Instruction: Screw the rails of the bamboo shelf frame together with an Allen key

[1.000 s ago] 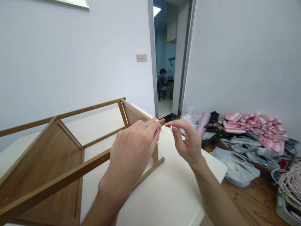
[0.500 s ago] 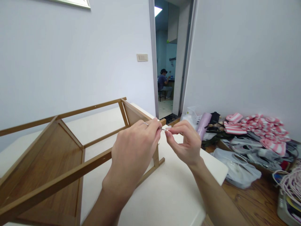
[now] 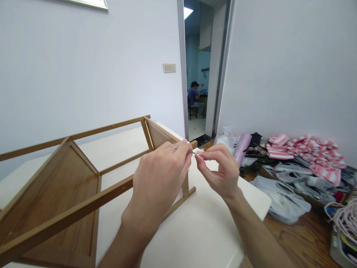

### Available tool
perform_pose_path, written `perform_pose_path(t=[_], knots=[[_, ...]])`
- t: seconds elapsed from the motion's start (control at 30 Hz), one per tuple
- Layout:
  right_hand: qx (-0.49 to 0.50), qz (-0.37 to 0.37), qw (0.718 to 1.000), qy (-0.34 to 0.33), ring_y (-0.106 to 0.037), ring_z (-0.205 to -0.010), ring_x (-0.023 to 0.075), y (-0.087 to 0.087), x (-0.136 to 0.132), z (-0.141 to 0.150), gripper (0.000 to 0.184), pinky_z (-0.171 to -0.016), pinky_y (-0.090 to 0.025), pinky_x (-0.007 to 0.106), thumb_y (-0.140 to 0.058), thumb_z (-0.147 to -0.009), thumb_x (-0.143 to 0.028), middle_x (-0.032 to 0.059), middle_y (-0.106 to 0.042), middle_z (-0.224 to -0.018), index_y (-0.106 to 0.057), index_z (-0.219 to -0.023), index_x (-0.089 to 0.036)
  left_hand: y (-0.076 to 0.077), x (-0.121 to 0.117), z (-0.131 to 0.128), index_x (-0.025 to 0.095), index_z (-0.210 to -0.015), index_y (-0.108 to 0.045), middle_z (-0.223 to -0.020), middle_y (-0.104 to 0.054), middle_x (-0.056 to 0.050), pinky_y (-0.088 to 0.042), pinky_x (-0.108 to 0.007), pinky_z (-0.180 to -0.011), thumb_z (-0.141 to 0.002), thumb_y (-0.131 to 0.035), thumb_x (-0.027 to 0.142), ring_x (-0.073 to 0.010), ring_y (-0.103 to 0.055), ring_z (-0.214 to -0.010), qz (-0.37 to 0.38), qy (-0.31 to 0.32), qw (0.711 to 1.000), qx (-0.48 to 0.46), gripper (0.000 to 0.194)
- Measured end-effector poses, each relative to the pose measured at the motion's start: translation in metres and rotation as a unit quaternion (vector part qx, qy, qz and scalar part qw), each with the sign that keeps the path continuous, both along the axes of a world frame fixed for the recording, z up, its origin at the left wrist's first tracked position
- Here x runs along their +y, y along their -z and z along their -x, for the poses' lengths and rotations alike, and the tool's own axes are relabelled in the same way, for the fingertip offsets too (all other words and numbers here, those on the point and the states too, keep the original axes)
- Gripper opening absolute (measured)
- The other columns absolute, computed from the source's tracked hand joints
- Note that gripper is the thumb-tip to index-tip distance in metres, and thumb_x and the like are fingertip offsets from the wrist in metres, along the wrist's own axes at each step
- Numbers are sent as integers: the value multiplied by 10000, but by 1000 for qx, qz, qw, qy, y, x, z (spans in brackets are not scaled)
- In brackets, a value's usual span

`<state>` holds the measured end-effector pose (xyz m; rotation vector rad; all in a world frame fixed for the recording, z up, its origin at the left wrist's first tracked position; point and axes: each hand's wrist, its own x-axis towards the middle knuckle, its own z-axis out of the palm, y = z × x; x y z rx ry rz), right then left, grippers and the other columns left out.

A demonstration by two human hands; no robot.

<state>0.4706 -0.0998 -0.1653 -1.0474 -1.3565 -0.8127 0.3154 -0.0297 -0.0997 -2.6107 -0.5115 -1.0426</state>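
Observation:
A wooden shelf frame (image 3: pixel 69 186) lies on its side on a white table (image 3: pixel 200 230). My left hand (image 3: pixel 160 178), with a ring on one finger, is closed around the far end of the frame's near rail. My right hand (image 3: pixel 219 169) pinches a small metal screw (image 3: pixel 194 152) between thumb and forefinger. The screw's tip meets the fingertips of my left hand at the rail's end.
A doorway (image 3: pixel 203 70) at the back shows a seated person (image 3: pixel 193 98) in another room. On the wooden floor at the right lie pink striped cloths (image 3: pixel 306 149), plastic bags (image 3: pixel 281 197), a purple roll (image 3: pixel 242 147) and coiled cord (image 3: pixel 346 219).
My right hand has moved left, bringing the screw from a gap away up against my left fingertips at the rail's end. The left hand and frame have stayed in place.

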Motion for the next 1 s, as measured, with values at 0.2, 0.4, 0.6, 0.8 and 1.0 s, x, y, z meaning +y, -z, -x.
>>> perform_pose_path(t=[0.2,0.4,0.6,0.8,1.0], knots=[[16,-13,999,35,-556,-646,118,1,1,10,207,-532,-468,257,-720,-837,-52,-20,-580,-742,-643,-920,-225,-1,1,1,239,-1021,-707,-831,-746,13,-317,-312,-546,-963,-617,237,-198,-684,-749,16,2,1000,10,107],[18,-10,999,43,-551,-651,113,1,1,12,220,-539,-463,257,-715,-841,-41,-19,-578,-764,-644,-938,-226,-2,0,1,246,-993,-703,-832,-749,9,-325,-302,-555,-977,-597,250,-193,-691,-770,31,2,999,9,107],[30,-3,999,37,-544,-649,114,0,-1,12,198,-554,-457,262,-712,-840,-48,-24,-574,-752,-648,-916,-220,-2,-1,1,243,-995,-706,-824,-747,11,-342,-306,-558,-992,-564,259,-190,-685,-758,33,5,999,11,143],[73,9,997,15,-497,-625,118,1,1,18,171,-546,-429,273,-708,-847,-68,-33,-549,-710,-632,-869,-220,-2,-1,3,253,-972,-684,-846,-752,16,-348,-296,-559,-979,-582,233,-183,-687,-786,27,10,1000,11,104],[80,10,996,26,-511,-623,122,2,1,19,150,-536,-444,281,-706,-864,-90,-19,-565,-725,-647,-880,-227,-1,1,4,272,-1118,-668,-888,-759,24,-379,-299,-543,-988,-586,228,-183,-691,-777,7,18,1000,15,159]])
